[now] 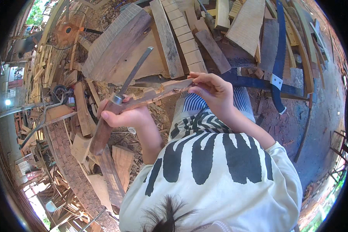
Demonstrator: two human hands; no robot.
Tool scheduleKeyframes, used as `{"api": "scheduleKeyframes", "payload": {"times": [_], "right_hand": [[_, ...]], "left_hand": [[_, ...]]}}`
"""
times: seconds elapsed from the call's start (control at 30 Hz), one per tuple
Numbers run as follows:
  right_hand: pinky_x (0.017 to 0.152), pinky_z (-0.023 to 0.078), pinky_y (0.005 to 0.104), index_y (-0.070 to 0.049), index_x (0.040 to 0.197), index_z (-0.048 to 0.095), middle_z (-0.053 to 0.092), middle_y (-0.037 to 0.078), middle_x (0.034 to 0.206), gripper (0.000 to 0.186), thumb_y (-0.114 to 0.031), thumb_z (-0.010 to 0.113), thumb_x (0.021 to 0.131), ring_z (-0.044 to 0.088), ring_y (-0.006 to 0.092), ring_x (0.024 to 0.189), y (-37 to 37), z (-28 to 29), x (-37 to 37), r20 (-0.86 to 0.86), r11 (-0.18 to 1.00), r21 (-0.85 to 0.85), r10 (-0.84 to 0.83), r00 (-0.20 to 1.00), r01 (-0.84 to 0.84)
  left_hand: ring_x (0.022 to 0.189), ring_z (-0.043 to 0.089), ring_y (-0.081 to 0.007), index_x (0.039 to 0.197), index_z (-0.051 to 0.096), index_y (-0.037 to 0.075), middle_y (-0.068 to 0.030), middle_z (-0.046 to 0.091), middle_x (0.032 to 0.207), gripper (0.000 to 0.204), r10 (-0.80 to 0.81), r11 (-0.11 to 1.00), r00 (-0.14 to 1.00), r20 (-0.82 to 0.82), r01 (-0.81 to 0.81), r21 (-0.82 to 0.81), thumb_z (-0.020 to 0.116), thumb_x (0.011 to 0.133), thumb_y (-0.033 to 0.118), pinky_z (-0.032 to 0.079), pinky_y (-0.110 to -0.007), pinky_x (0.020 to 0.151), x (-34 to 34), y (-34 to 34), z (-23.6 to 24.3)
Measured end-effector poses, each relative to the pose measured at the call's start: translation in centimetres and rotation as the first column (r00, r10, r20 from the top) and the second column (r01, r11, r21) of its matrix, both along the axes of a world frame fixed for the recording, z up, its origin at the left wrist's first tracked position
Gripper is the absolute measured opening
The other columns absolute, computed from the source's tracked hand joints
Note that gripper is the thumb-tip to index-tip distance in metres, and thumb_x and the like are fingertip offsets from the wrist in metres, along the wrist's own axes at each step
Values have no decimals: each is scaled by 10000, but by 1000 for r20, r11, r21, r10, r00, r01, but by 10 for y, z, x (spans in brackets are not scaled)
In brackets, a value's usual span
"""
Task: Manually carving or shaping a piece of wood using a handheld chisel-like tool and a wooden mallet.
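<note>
A chisel (103, 129) with a thick brown wooden handle and a long steel blade is gripped in my left hand (125, 117); its blade points up and away. The same hand is also at the left end of a thin, roughly carved strip of wood (158, 94), with notches along its upper edge. My right hand (214, 89) pinches the strip's right end between thumb and fingers. The strip is held up over my lap, slightly higher at the right. The chisel's edge is apart from the wood. Some left fingers are hidden behind the handle and the strip.
Wooden boards and blocks (214, 52) lie ahead, beside a strip scored into squares (183, 34). A long dark-bladed tool (280, 46) lies at the right. A round fan (67, 30) stands far left. Offcuts (121, 166) and wood chips cover the ground at left.
</note>
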State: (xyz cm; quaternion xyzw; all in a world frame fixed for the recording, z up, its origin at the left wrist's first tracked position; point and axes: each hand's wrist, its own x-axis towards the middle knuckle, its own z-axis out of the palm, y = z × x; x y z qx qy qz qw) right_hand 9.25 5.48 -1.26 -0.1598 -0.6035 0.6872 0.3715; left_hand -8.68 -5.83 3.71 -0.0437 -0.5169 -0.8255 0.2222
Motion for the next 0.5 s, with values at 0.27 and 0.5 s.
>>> {"api": "scheduleKeyframes", "payload": {"times": [0.27, 0.5], "right_hand": [[1027, 574, 339, 58, 1078, 613, 619, 227, 1340, 294, 27, 794, 849, 660, 247, 1201, -7, 10, 1, -142, 999, -39, 0, 990, -6], [1029, 562, 334, 39, 1019, 620, 634, 236, 1334, 289, -20, 828, 828, 641, 245, 1243, -7, 14, 8, -87, 994, 106, 21, 996, -11]], "left_hand": [[686, 473, -154, 985, 483, 120, -25, 450, 784, 589, 60, 998, 994, -86, -62, -19, 507, 898, 702, 366, -294, 568, 15, -9, 21], [683, 479, -137, 995, 482, 138, -16, 441, 777, 571, 102, 995, 990, -94, -104, -13, 452, 921, 703, 363, -280, 559, 21, -12, 30]]}}
